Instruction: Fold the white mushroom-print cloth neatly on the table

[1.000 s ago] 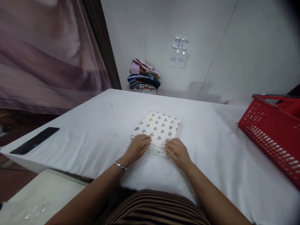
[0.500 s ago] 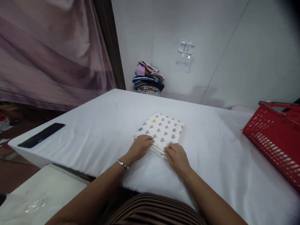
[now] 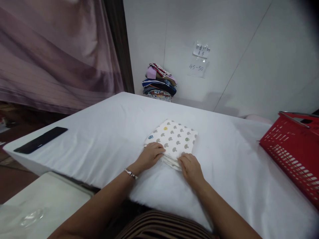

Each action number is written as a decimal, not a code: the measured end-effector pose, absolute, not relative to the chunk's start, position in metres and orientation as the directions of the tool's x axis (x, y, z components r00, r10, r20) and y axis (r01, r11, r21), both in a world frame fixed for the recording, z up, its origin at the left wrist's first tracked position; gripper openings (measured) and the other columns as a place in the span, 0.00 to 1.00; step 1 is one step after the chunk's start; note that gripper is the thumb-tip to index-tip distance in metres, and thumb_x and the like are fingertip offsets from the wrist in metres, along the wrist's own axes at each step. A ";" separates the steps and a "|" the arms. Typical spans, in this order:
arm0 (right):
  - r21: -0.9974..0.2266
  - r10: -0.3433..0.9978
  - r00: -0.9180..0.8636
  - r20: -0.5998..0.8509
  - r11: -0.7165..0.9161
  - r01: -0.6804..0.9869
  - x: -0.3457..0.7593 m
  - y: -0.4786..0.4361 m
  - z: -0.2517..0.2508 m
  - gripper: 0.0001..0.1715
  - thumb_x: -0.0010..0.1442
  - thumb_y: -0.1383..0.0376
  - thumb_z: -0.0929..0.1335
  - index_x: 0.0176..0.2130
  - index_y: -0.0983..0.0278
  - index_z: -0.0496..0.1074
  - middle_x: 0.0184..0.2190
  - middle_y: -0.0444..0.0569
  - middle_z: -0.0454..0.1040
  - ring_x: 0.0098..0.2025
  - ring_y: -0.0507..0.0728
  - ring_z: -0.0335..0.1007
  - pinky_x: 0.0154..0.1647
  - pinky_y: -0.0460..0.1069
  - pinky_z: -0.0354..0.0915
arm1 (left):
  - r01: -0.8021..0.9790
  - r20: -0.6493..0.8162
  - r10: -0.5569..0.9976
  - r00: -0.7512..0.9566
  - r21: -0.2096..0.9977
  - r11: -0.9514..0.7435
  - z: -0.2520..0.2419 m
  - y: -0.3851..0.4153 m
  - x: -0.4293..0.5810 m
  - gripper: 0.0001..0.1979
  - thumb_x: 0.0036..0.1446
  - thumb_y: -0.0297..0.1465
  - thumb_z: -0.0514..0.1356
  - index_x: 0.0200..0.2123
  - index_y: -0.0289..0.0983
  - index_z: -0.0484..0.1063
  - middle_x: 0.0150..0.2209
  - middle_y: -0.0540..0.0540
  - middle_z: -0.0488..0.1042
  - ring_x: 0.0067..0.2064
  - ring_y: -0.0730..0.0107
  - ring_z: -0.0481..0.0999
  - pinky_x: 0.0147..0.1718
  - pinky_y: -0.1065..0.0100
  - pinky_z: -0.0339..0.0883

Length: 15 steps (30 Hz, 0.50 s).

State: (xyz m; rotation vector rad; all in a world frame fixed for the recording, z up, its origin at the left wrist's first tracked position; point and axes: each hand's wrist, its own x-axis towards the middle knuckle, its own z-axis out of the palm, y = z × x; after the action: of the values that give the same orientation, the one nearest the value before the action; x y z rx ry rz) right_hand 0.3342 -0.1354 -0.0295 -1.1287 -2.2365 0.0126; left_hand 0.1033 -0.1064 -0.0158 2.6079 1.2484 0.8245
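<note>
A folded white cloth (image 3: 174, 136) with grey mushroom-like prints and a few coloured ones lies flat in the middle of the white-covered table. Its stacked layers show along the near edge. My left hand (image 3: 152, 153) is closed on the near left part of that edge, fingers bent over the top layer; a bracelet circles this wrist. At the near right corner, my right hand (image 3: 191, 166) pinches the edge between thumb and fingers. The thumbs are partly hidden.
A red plastic basket (image 3: 296, 152) stands at the table's right end. A black flat slab (image 3: 41, 140) lies on the left corner. Behind the far edge rises a pile of folded fabrics (image 3: 159, 83). A pale surface (image 3: 47, 202) sits lower left, below the white tabletop (image 3: 109, 132).
The view has shifted slightly. Both hands stay at the cloth's near edge, and the cloth keeps nearly the same shape and place.
</note>
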 end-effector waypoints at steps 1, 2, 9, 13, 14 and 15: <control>-0.270 0.731 -0.440 0.522 0.631 0.728 0.334 -0.135 -0.030 0.14 0.64 0.68 0.57 0.35 0.64 0.69 0.32 0.51 0.69 0.36 0.56 0.62 0.38 0.51 0.58 | 0.684 0.414 0.759 0.502 0.347 -0.642 -0.016 -0.106 0.104 0.10 0.59 0.29 0.52 0.39 0.40 0.72 0.40 0.46 0.71 0.43 0.65 0.68 0.45 0.60 0.60; -0.262 0.734 -0.441 0.516 0.626 0.735 0.333 -0.135 -0.030 0.14 0.64 0.67 0.57 0.35 0.64 0.69 0.32 0.51 0.69 0.36 0.56 0.63 0.38 0.51 0.58 | 0.687 0.412 0.765 0.495 0.353 -0.635 -0.016 -0.106 0.104 0.10 0.59 0.29 0.52 0.39 0.40 0.72 0.40 0.46 0.71 0.43 0.66 0.68 0.45 0.60 0.60; -0.219 0.735 -0.441 0.515 0.610 0.761 0.329 -0.137 -0.025 0.12 0.64 0.64 0.59 0.40 0.64 0.70 0.34 0.51 0.70 0.37 0.56 0.63 0.38 0.51 0.58 | 0.670 0.442 0.768 0.463 0.392 -0.630 -0.018 -0.108 0.106 0.09 0.61 0.29 0.49 0.37 0.38 0.69 0.39 0.46 0.71 0.43 0.66 0.67 0.46 0.60 0.59; -0.233 0.709 -0.418 0.567 0.625 0.745 0.329 -0.138 -0.022 0.12 0.63 0.67 0.59 0.40 0.64 0.70 0.33 0.51 0.70 0.36 0.56 0.62 0.36 0.50 0.57 | 0.659 0.469 0.747 0.472 0.376 -0.652 -0.015 -0.112 0.105 0.10 0.62 0.28 0.47 0.39 0.37 0.67 0.41 0.45 0.70 0.45 0.66 0.66 0.47 0.60 0.58; -0.223 0.709 -0.427 0.561 0.627 0.747 0.329 -0.139 -0.022 0.12 0.63 0.67 0.59 0.39 0.64 0.71 0.33 0.51 0.70 0.35 0.56 0.62 0.36 0.50 0.56 | 0.661 0.467 0.743 0.480 0.365 -0.656 -0.015 -0.113 0.103 0.10 0.62 0.28 0.47 0.39 0.37 0.67 0.40 0.45 0.71 0.45 0.66 0.66 0.47 0.60 0.58; -0.209 0.711 -0.443 0.547 0.628 0.749 0.329 -0.139 -0.022 0.12 0.63 0.68 0.59 0.39 0.64 0.71 0.32 0.50 0.70 0.35 0.55 0.61 0.35 0.50 0.56 | 0.663 0.462 0.740 0.489 0.354 -0.660 -0.015 -0.113 0.102 0.10 0.62 0.28 0.47 0.39 0.37 0.67 0.40 0.46 0.71 0.45 0.66 0.67 0.47 0.60 0.58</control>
State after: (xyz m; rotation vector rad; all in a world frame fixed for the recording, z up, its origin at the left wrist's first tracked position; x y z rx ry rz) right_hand 0.3286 -0.1393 -0.0223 -1.1377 -2.2465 -0.0836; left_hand 0.1020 -0.1133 -0.0150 2.5985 1.2302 0.9026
